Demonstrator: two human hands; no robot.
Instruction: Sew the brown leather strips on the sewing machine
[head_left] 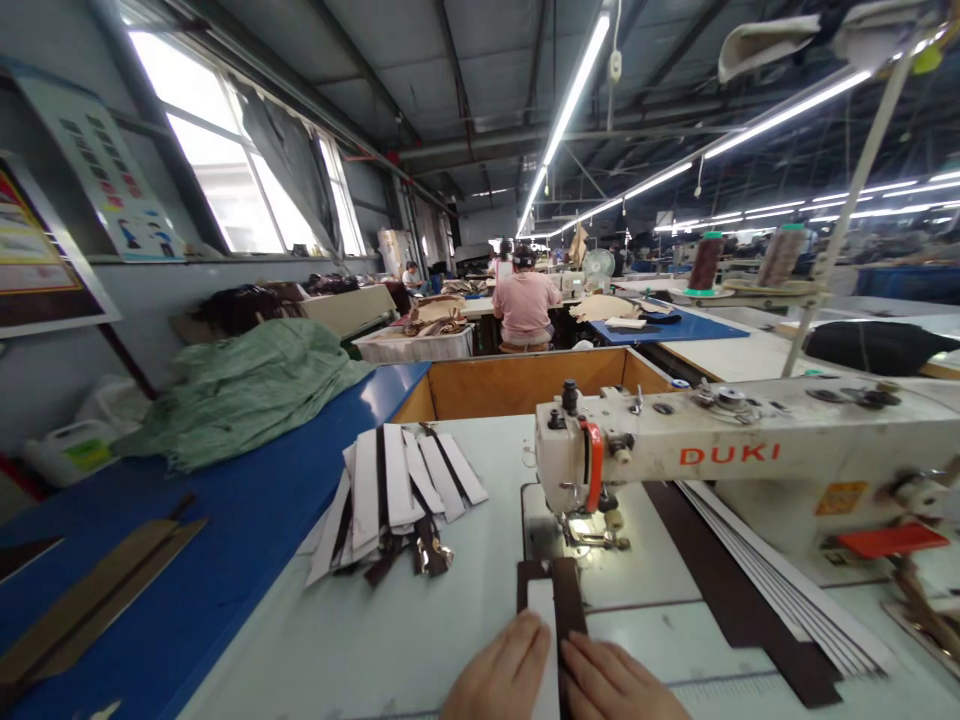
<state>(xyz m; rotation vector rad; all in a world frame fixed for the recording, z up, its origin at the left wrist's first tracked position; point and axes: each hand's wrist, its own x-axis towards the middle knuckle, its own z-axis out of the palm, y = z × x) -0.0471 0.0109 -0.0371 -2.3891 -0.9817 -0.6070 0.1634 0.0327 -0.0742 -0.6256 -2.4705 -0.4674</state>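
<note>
My left hand (501,668) is closed at the white strip (541,615), fingertips bent on its left edge. Under that strip lies a dark brown strip (568,590), its far end just short of the presser foot. My right hand (611,680) holds the brown strip's right side, fingers close together and thumb hidden. Ahead stands a white sewing machine (712,440) with its needle area (592,530) lit. Left of it, a loose pile of white strips with dark bands (379,490) rests on the table.
A stack of long white and dark brown strips (750,570) lies right, under the machine arm. A blue table (225,520) on the left bears green cloth (247,390) and a brown piece (90,600). A wooden bin (517,380) and a seated person (523,300) are beyond.
</note>
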